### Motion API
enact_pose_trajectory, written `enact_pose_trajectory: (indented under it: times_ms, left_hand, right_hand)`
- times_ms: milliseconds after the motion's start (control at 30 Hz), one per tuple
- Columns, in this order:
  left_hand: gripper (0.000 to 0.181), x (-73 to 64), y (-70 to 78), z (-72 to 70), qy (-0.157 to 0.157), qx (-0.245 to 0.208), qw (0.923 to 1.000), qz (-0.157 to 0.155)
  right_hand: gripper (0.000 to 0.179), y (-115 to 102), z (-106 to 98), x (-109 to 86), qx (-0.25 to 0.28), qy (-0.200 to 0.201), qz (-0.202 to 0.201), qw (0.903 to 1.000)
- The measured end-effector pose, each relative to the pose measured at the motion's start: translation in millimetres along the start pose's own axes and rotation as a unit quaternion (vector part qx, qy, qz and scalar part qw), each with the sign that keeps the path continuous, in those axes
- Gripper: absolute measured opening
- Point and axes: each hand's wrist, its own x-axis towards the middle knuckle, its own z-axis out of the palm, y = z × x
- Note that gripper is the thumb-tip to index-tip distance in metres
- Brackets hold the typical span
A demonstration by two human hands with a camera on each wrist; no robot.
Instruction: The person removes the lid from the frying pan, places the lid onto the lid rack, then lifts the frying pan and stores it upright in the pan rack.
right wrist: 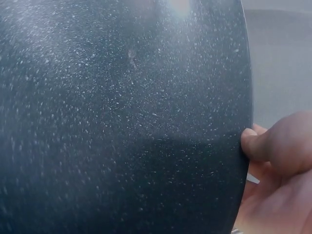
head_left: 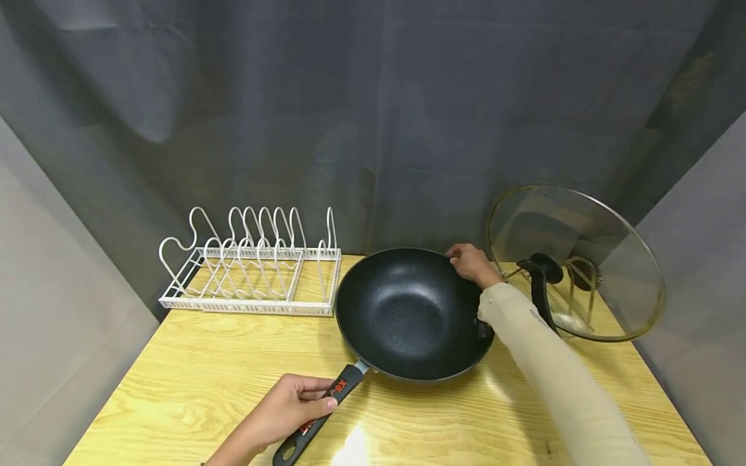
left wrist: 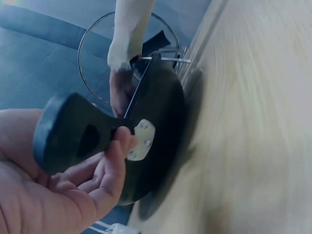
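Where the black nonstick wok [head_left: 408, 317] was held over the wooden tabletop [head_left: 192, 375], its long axis was laid diagonally, from the handle [head_left: 350, 377] at the near left to the rim [right wrist: 252, 87] at the far right, and both grips were set close to that one line. The handle was gripped by the left hand [head_left: 291, 404], the thumb being pressed on it, while the rim was pinched by the right hand [right wrist: 282, 170], with the thumb laid on the inner face. The bowl was thus held between the two hands, away and to the right of the left grip, and toward the near left of the right one. To the left of the bowl, the white wire rack [head_left: 250, 307] was placed with its right end just beside the rim; whether the two were touching could not be told. Between the right hand and the rack the bowl was interposed, whereas the left hand was positioned in front of the rack's right end. The glass lid [head_left: 583, 233] was stood on edge beyond the right forearm, well apart from the left hand.
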Motion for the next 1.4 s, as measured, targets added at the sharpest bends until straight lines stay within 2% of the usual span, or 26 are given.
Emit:
enact_pose_trajectory:
  times_ms: [167, 367, 467, 667, 900, 1100, 1267, 1400]
  left_hand:
    - [0.044, 4.6, -9.3, 16.0, 0.027, -0.059, 0.9979, -0.002]
    - [0.046, 9.0, -16.1, 36.5, 0.032, -0.122, 0.9919, -0.011]
    - [0.046, 10.9, -18.1, 46.0, 0.026, -0.160, 0.9866, -0.011]
    - [0.043, 16.1, -21.0, 62.4, -0.006, -0.229, 0.9734, 0.010]
    - [0.041, 23.8, -17.7, 86.5, -0.025, -0.258, 0.9659, 0.004]
    - [0.037, 33.8, -14.9, 107.1, -0.062, -0.277, 0.9588, 0.009]
    - [0.035, 38.2, -14.8, 113.1, -0.066, -0.289, 0.9550, 0.014]
    - [0.035, 39.1, -16.8, 113.0, -0.057, -0.290, 0.9553, 0.012]
  right_hand:
    - [0.025, 0.9, 0.6, 13.7, 0.010, -0.010, -0.005, 0.9999]
    - [0.026, 0.1, 0.4, 26.4, 0.007, -0.013, -0.011, 0.9998]
    - [0.026, -2.5, 1.5, 30.9, 0.011, -0.015, -0.014, 0.9997]
    - [0.026, -6.3, 9.4, 45.4, 0.013, -0.003, -0.020, 0.9997]
    - [0.025, -10.4, 15.4, 55.6, 0.019, 0.000, -0.027, 0.9995]
    - [0.026, -14.2, 21.3, 62.5, 0.010, 0.008, -0.043, 0.9990]
    - [0.026, -18.4, 26.9, 66.7, 0.005, 0.013, -0.047, 0.9988]
    - [0.029, -23.9, 29.1, 65.7, -0.010, 0.008, -0.048, 0.9987]
